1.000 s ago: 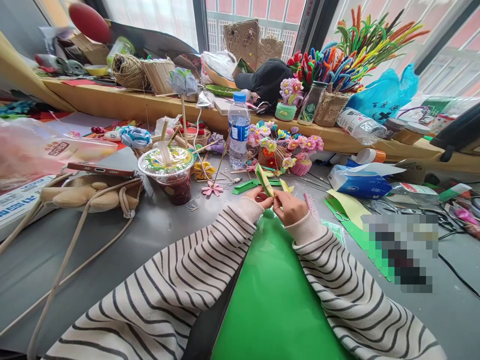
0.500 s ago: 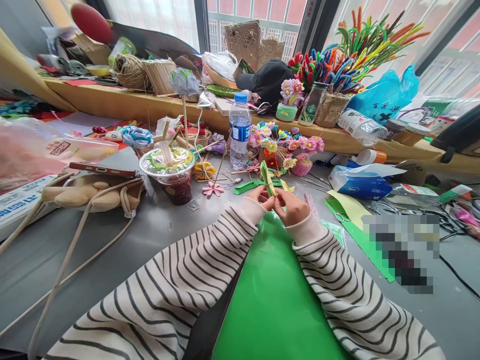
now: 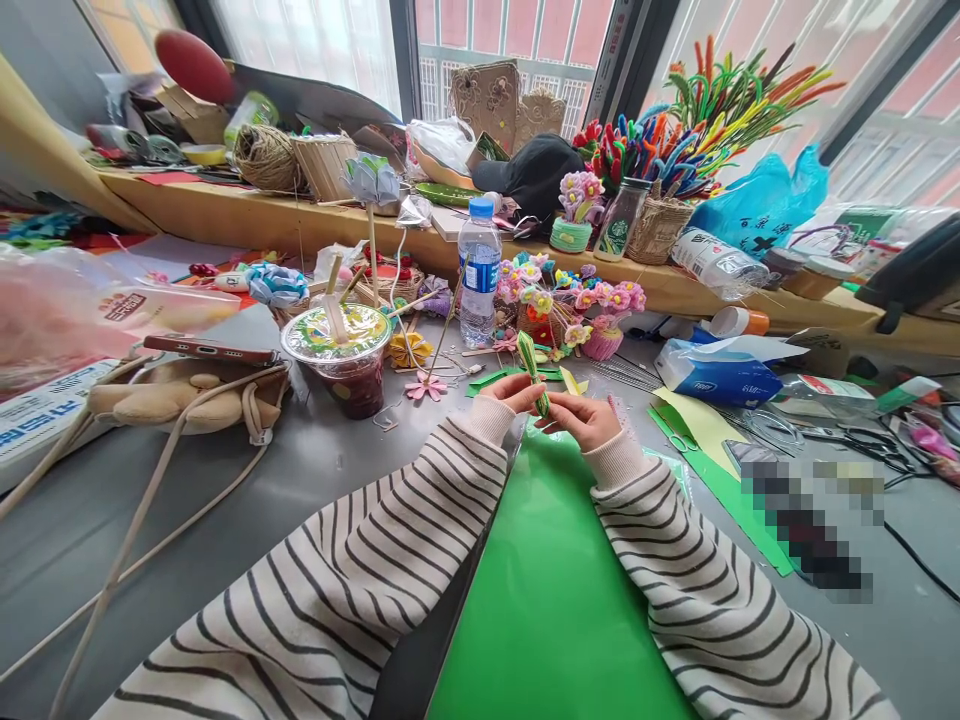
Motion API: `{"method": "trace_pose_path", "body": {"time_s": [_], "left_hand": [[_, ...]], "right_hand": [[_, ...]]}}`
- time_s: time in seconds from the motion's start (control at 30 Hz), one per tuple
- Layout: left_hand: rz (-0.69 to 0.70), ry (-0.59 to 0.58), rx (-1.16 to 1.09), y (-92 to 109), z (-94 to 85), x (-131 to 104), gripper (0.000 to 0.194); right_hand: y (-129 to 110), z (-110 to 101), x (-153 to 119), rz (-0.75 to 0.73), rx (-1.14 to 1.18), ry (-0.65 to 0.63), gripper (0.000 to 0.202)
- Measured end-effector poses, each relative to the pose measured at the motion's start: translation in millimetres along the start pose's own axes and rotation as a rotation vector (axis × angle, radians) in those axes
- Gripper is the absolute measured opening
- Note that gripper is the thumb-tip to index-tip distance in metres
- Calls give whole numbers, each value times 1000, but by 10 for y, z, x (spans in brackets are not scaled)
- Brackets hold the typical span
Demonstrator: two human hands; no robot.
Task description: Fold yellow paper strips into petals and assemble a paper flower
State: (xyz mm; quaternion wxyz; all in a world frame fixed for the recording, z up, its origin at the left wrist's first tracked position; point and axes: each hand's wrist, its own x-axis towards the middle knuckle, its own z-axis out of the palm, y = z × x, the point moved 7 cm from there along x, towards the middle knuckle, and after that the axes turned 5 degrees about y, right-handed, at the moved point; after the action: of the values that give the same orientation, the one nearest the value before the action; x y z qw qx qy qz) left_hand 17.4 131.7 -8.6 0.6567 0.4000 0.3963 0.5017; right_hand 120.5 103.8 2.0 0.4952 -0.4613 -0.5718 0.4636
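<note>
Between my two hands is a narrow folded paper strip (image 3: 527, 352), green with pale yellow stripes, standing upright and tilted a little left. My left hand (image 3: 511, 393) pinches it around the middle. The fingers of my right hand (image 3: 583, 418) are closed on its lower end, just below the left fingertips. Part of the strip is hidden by the fingers. Under my forearms lies a large glossy green sheet (image 3: 555, 580). Behind my hands, green paper strips (image 3: 495, 382) and a yellow paper scrap (image 3: 574, 383) lie on the grey table (image 3: 330, 480).
To the left stand a lidded drink cup (image 3: 352, 385) with a straw and a beige bag (image 3: 187, 400). A water bottle (image 3: 478, 290) and crocheted flowers (image 3: 555, 300) are beyond my hands. On the right are a tissue pack (image 3: 716, 375), green paper (image 3: 739, 500) and scissors (image 3: 862, 440).
The folded strip has turned, showing its green edges more and its yellow face less. My right hand has shifted slightly, with its fingers now lying more sideways. The view has moved slightly.
</note>
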Motion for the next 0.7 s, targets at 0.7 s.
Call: {"method": "trace_pose_path", "body": {"time_s": [0.7], "left_hand": [[8,49,177,76,-19,-66,23]], "right_hand": [[47,27,1,17,-46,-10,25]]}}
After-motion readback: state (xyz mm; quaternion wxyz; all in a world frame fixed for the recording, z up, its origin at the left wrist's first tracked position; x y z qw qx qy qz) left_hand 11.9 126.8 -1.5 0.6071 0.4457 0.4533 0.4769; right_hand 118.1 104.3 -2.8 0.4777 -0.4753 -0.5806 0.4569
